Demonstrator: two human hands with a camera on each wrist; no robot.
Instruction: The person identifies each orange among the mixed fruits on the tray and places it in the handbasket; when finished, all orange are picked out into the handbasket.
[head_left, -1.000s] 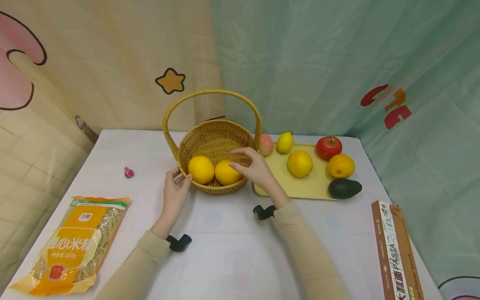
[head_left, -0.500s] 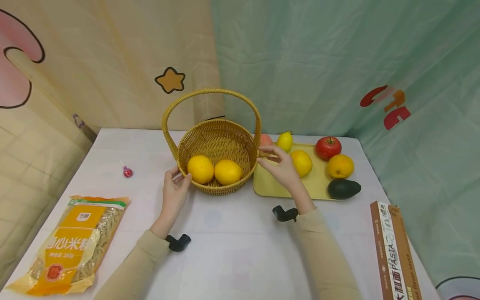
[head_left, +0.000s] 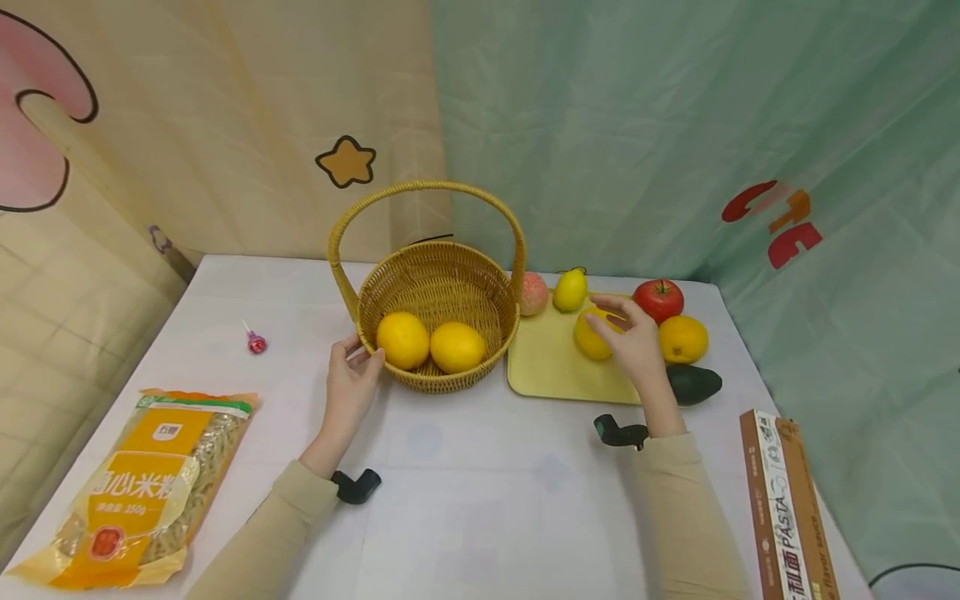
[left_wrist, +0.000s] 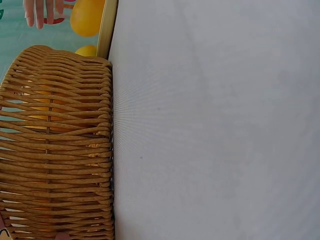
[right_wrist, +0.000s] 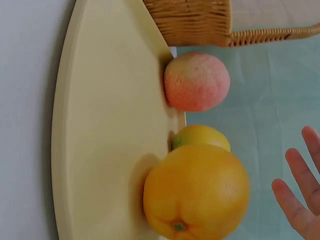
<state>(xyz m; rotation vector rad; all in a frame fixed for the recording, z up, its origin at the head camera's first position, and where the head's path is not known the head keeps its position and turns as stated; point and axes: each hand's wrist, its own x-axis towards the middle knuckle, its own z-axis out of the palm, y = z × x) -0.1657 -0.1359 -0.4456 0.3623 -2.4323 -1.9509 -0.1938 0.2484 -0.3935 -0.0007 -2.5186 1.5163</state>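
My left hand [head_left: 351, 387] holds the left side of the wicker basket [head_left: 442, 283] by its rim, thumb at the front. Two yellow-orange round fruits lie inside, the left one [head_left: 403, 340] beside the right one [head_left: 458, 347]. On the yellow tray [head_left: 547, 358], an orange [head_left: 592, 337] sits beneath my right hand [head_left: 637, 346], which hovers with thumb and fingers spread. In the right wrist view, the fingers [right_wrist: 300, 175] are apart from that orange [right_wrist: 197, 192]. The left wrist view shows the basket's woven wall [left_wrist: 55, 150], with most of the left hand out of sight.
Around the tray are a peach [head_left: 534, 293], a lemon [head_left: 571, 290], a red apple [head_left: 658, 301], another orange fruit [head_left: 683, 340] and an avocado [head_left: 693, 385]. A pasta box [head_left: 787, 508] lies right; a noodle bag [head_left: 142, 492] and lollipop [head_left: 257, 342] lie left.
My right hand has left the right fruit in the basket and moved right, past the rim, to over the orange on the tray. The left hand stays at the basket.
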